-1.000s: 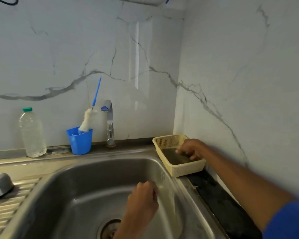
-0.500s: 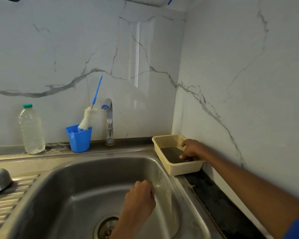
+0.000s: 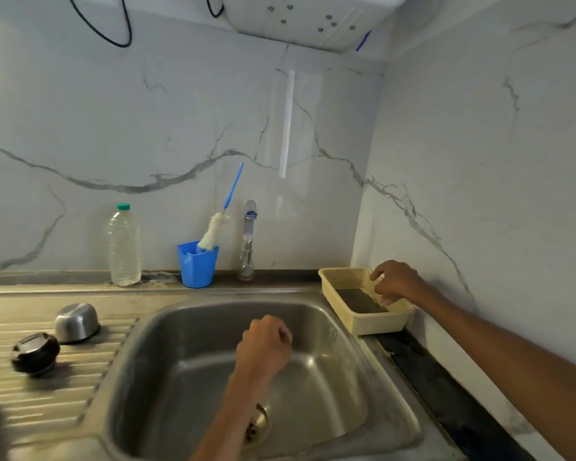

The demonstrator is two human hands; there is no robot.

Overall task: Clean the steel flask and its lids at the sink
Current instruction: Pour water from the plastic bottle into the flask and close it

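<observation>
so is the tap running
Off: no water falls from the tap into the sink, and its basin looks dry.

Single head-worn view, close above the sink, facing forward and down toward its rear right wall corner.

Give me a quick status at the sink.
Right hand reaching into yellow basket. Left hand curled over sink, holding nothing. Steel lid and black lid on drainboard.

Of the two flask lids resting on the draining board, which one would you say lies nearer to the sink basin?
The plain steel lid, dome up, lies nearer the sink basin. The black-rimmed lid sits farther left and closer to the camera.
</observation>
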